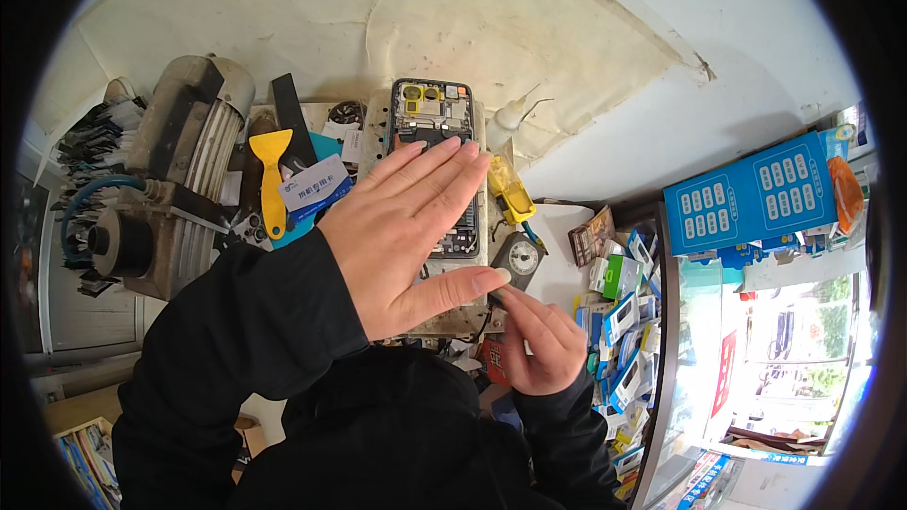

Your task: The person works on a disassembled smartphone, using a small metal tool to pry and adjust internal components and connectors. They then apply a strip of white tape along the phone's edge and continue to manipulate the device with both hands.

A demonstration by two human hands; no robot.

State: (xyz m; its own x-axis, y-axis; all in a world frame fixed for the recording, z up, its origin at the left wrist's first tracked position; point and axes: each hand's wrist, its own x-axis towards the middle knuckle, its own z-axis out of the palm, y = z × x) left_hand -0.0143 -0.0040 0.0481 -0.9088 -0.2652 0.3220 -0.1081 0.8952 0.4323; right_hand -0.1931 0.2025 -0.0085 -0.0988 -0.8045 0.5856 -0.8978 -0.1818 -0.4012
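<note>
Cluttered desk [453, 323] in a cramped corner. Nearest: black sleeves [265, 312], up from lower edge. Right hand [542, 345], fingertips bunched just beside the other thumb's tip; can't tell if gripping anything (too small at this angle). Left hand [402, 246], back up, fingers stretched out side by side, nothing visibly grasped, over the middle of an opened phone [435, 111]; contact, can't tell. Phone lying lengthwise away from the body on the desk, inner parts exposed at far end. Right of it: grey dial device [520, 260], yellow tool [512, 191], farther over a heap of small boxes [624, 321], blue printed panel [751, 194]. Left: yellow scraper [272, 179], white card [316, 183], then dusty ribbed machine [208, 142]. Farther back, white needle-tipped bottle [508, 118]; last, stained pale wall [491, 19].
</note>
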